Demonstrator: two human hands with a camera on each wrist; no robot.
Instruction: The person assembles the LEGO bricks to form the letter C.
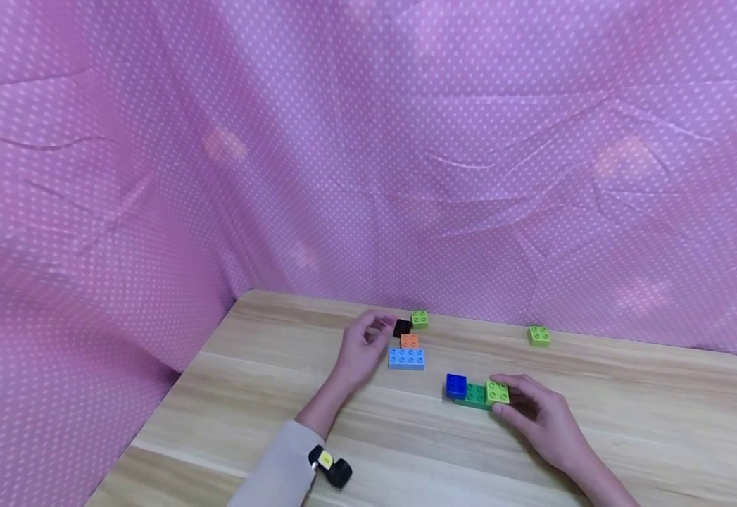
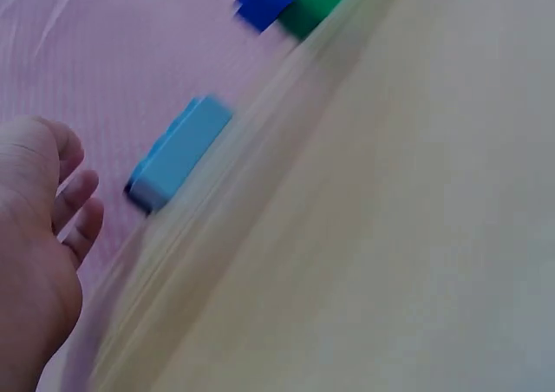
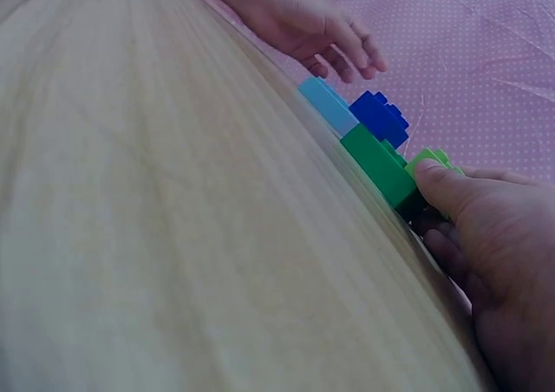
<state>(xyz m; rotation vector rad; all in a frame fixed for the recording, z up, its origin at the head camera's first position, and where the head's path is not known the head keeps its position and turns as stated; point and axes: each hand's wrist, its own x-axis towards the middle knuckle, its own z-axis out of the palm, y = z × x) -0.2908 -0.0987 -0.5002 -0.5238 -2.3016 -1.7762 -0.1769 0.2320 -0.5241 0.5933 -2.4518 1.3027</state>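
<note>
My right hand (image 1: 542,415) pinches a lime green brick (image 1: 498,391) between thumb and fingers. That brick sits on the right end of a long green brick (image 1: 474,394), and a dark blue brick (image 1: 456,385) sits on its left end; bare studs show between them. In the right wrist view the thumb (image 3: 442,182) lies against the lime brick's side. My left hand (image 1: 363,345) is beside a black brick (image 1: 402,327), its fingers loosely bent and nothing visible in them. An orange brick (image 1: 409,341) and a light blue brick (image 1: 406,359) lie just right of it.
A lime green brick (image 1: 419,320) stands behind the black one, and another lime green brick (image 1: 539,336) stands farther right near the back edge. The wooden table (image 1: 647,394) meets a pink dotted cloth (image 1: 368,176) hanging behind it and at the left.
</note>
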